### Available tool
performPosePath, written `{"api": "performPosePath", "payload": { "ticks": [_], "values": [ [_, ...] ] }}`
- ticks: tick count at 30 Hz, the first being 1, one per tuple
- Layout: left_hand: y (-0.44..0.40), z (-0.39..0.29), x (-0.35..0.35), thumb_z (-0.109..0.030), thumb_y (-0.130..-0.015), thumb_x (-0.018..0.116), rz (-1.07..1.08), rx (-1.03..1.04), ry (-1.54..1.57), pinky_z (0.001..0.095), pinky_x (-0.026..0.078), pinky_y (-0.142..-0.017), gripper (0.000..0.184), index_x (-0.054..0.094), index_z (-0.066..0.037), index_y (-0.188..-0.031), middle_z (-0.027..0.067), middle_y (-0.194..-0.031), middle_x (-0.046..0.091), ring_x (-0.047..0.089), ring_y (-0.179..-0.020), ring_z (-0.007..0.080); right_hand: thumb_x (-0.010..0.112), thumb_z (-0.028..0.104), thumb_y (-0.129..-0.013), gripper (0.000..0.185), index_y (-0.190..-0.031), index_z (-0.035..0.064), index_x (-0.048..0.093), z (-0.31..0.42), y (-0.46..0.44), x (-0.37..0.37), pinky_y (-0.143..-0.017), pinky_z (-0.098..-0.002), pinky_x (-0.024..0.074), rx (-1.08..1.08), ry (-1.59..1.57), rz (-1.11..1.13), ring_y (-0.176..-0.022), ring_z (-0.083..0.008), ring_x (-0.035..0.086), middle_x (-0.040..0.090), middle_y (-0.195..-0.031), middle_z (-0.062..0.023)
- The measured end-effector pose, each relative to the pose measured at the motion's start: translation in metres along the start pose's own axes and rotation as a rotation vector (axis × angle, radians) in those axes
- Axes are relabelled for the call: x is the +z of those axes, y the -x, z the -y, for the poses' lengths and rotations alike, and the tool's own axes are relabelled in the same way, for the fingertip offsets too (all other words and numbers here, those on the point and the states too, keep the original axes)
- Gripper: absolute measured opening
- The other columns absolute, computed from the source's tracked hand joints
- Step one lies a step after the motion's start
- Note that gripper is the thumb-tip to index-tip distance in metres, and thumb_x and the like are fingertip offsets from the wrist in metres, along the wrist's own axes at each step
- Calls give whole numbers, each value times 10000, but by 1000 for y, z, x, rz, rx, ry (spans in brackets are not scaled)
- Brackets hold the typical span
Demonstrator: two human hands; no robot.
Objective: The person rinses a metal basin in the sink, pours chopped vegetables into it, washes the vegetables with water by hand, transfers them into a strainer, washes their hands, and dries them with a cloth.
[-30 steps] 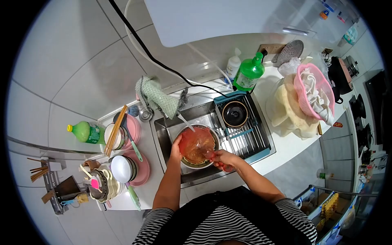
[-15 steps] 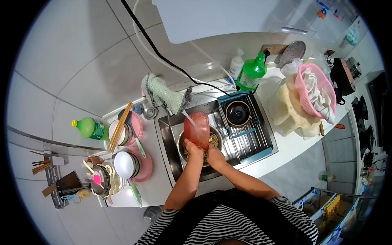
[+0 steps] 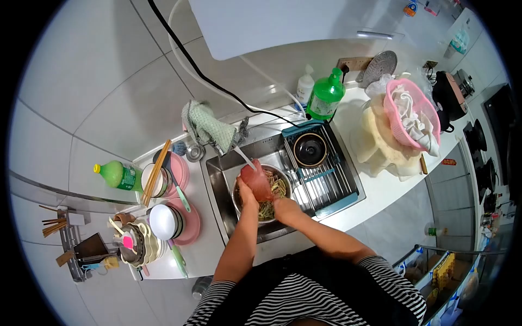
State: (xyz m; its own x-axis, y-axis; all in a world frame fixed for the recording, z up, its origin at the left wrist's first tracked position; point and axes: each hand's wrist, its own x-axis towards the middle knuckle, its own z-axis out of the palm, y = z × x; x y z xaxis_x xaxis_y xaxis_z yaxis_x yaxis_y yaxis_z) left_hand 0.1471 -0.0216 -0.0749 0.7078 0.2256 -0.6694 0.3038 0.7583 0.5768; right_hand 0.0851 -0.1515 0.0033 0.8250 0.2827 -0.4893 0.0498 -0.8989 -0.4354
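A red, translucent plastic bag (image 3: 258, 183) is held over a metal bowl (image 3: 290, 187) in the sink (image 3: 217, 191). My left hand (image 3: 248, 191) grips the bag's left side. My right hand (image 3: 285, 209) is closed at its lower right edge, with the fingertips partly hidden. Water runs from the faucet onto the top of the bag. Thin greenish-brown strips of food (image 3: 279, 187) fill the bowl below.
A drying rack (image 3: 326, 187) with a dark round lid (image 3: 310, 150) spans the sink's right side. Cloths (image 3: 209, 127) drape the faucet. Stacked bowls (image 3: 164, 221) and chopsticks (image 3: 156, 174) stand left. A green bottle (image 3: 326, 98) and pink basket (image 3: 389, 111) are right.
The bag looks smaller and more bunched, tilted to the left. My left hand has moved up along its side, and more of the food strips show in the bowl. The camera view has shifted slightly.
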Motion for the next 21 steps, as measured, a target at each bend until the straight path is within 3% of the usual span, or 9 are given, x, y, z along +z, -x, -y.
{"api": "performPosePath", "payload": {
  "ticks": [3, 4, 5, 8, 10, 11, 13, 17, 21],
  "values": [
    [-26, -5, -18, -602, -864, 318, 174, -129, -225, 371, 430, -865, 652, 480, -67, -1200, 109, -1149, 547, 548, -991, 251, 450, 5, -762, 334, -1096, -17, 462, -9, 7, -8, -564, -423, 509, -59, -52, 72, -666, -338, 638, 631, -796, -224],
    [-12, -19, -6, -595, -865, 338, 154, -199, -278, 355, 425, -871, 638, 500, -66, -1183, 104, -1102, 574, 549, -987, 250, 436, 5, -781, 339, -1119, 10, 457, 0, 21, -29, -496, -400, 491, 53, -237, 224, -602, -296, 621, 614, -736, -191],
    [-13, -20, -5, -595, -865, 338, 153, -197, -274, 355, 425, -871, 638, 500, -66, -1183, 104, -1102, 574, 549, -987, 250, 423, 6, -800, 345, -1142, 36, 453, 5, 28, -40, -429, -378, 473, 165, -422, 376, -537, -254, 604, 598, -677, -158],
    [-28, -23, -17, -588, -874, 321, 168, -1, -375, 338, 418, -872, 644, 556, -41, -1120, 109, -1013, 609, 561, -959, 254, 405, 40, -842, 325, -1159, 94, 452, -21, 17, -8, -334, -318, 387, 106, -597, 360, -449, -170, 515, 500, -586, -80],
    [-49, -21, -29, -556, -888, 309, -13, 139, -763, 357, 421, -858, 650, 604, 6, -1021, 168, -981, 623, 576, -934, 307, 416, 64, -853, 296, -1146, 81, 456, -21, 24, -19, -338, -306, 368, 96, -680, 376, -436, -158, 486, 471, -576, -58],
    [-51, -19, -34, -556, -888, 309, -15, 140, -764, 357, 421, -858, 650, 604, 6, -1021, 168, -981, 623, 576, -934, 307, 426, 87, -864, 271, -1133, 69, 459, -21, 29, -22, -341, -293, 348, 95, -772, 393, -423, -145, 457, 442, -567, -37],
    [-47, -23, -31, -530, -894, 297, -49, 362, -1189, 403, 413, -851, 652, 607, 37, -986, 261, -1028, 579, 555, -947, 389, 431, 81, -860, 265, -1123, 59, 461, -29, 29, -18, -348, -279, 338, 76, -855, 400, -419, -133, 437, 436, -572, -26],
    [-37, -40, -34, -505, -901, 281, 166, 445, -1390, 440, 401, -849, 637, 609, 38, -966, 307, -1050, 536, 508, -977, 444, 449, 66, -849, 231, -1077, 37, 472, -45, 35, -24, -371, -251, 334, 53, -1052, 458, -423, -110, 410, 429, -577, -9],
    [-22, -29, -14, -497, -910, 257, 233, 451, -1363, 468, 386, -858, 606, 515, 6, -1129, 304, -1071, 523, 488, -1001, 450, 466, 73, -856, 199, -1051, 36, 469, -48, 29, -19, -354, -250, 338, 152, -1238, 393, -417, -109, 411, 431, -567, -11]
  ]
}}
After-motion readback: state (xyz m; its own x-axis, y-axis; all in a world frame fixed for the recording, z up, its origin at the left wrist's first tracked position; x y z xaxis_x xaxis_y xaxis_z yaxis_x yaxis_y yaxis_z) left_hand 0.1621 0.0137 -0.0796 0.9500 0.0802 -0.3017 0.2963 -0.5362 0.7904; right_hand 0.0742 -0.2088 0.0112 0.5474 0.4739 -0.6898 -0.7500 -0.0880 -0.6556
